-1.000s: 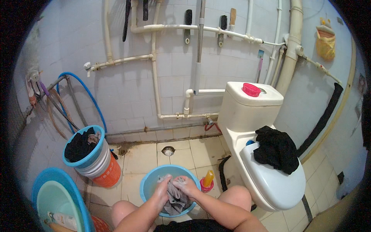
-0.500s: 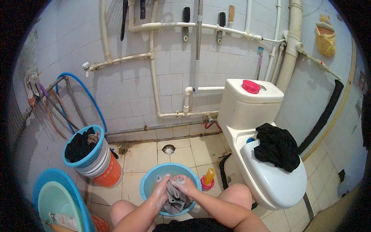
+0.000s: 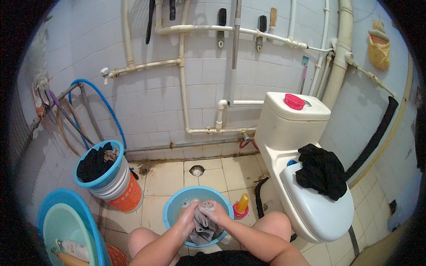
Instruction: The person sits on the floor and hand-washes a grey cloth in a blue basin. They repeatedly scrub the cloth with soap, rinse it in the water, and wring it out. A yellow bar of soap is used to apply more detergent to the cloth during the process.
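Note:
A light-blue basin (image 3: 171,199) stands on the tiled floor between my knees. In it lies a wet grey garment (image 3: 205,232), bunched up, with its upper part raised between my hands. My left hand (image 3: 188,215) grips the cloth on one side, fingers closed and whitish with suds. Opposite it, my right hand (image 3: 217,213) is closed on another fold of the same garment, close to the left. Both hands are inside the basin's rim. Just right of the basin, a yellow bar-like object (image 3: 242,202) stands in a small pink-red container (image 3: 240,213).
To the right is a white toilet (image 3: 319,217) with black clothing (image 3: 320,170) on its lid. At left, a blue basin of dark clothes (image 3: 95,165) tops a white-and-orange bucket (image 3: 126,195). Nested blue and green basins (image 3: 66,217) stand nearer. A floor drain (image 3: 196,170) lies beyond my basin.
The view has shifted slightly, so the scene sits a little further right. Both hands keep hold of the grey garment, drawn slightly closer together over the basin.

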`<state>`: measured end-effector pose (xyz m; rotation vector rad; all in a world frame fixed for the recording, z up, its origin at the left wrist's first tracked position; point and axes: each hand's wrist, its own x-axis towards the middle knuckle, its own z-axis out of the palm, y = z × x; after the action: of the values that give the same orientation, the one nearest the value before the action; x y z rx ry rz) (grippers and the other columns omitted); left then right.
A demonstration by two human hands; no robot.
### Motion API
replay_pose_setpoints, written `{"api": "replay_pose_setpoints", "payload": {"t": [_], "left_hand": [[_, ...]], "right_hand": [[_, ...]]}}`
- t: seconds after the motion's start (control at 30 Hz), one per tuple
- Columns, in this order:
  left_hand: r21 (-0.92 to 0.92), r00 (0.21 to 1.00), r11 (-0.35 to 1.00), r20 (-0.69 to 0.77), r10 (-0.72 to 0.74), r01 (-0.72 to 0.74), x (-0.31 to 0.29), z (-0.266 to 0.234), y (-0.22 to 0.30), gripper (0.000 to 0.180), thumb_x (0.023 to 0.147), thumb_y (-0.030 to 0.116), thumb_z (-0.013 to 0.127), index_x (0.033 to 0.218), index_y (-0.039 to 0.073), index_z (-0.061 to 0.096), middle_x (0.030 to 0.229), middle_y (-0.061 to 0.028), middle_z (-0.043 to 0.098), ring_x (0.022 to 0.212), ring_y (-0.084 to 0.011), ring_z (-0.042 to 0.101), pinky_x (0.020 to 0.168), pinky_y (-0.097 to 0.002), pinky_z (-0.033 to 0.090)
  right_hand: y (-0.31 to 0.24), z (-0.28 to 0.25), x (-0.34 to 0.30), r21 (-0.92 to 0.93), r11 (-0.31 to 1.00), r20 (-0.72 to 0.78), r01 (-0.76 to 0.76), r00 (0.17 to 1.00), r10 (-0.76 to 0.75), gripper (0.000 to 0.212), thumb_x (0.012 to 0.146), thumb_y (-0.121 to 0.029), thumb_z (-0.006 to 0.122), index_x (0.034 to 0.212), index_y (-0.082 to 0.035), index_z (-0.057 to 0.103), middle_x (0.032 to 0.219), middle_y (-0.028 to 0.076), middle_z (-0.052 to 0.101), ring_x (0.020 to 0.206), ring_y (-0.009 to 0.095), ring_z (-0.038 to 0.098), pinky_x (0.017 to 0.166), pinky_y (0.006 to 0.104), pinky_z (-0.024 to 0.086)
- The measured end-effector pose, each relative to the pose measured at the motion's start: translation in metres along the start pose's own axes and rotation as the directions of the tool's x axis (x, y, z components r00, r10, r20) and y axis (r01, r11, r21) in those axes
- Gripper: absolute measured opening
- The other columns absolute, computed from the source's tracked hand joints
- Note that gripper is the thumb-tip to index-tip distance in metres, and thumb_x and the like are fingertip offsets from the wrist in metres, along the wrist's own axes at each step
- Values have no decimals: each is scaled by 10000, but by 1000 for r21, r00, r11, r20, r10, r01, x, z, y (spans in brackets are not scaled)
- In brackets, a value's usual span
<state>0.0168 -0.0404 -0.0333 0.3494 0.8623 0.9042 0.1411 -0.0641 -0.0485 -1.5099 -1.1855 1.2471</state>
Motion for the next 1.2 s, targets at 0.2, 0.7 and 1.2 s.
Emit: {"api": "replay_pose_setpoints", "payload": {"t": [0.2, 0.7, 1.2], "left_hand": [[19, 998, 999, 45, 32, -33, 3, 0, -1, 221, 870, 186, 520, 1020, 26, 489, 953, -128, 563, 853, -270, 588, 719, -424, 498], [35, 999, 999, 42, 11, -13, 3, -1, -3, 182, 871, 173, 507, 996, 41, 495, 936, -121, 564, 819, -260, 589, 698, -411, 502], [61, 998, 998, 66, 0, -4, 13, -7, -6, 140, 893, 189, 444, 919, 65, 504, 893, -109, 575, 808, -245, 591, 709, -414, 505]], "right_hand": [[5, 0, 3, -6, 1000, -16, -27, 1000, 26, 329, 740, -282, 681, 960, -58, 584, 890, 69, 601, 812, 140, 547, 732, 275, 448], [-21, -8, -11, -4, 998, 8, -63, 998, 63, 357, 723, -316, 688, 952, -61, 588, 897, 77, 610, 810, 162, 556, 735, 287, 450], [0, -2, -1, 67, 998, -8, -15, 1000, 16, 332, 734, -290, 676, 935, -41, 585, 864, 73, 607, 794, 145, 552, 722, 280, 447]]}}
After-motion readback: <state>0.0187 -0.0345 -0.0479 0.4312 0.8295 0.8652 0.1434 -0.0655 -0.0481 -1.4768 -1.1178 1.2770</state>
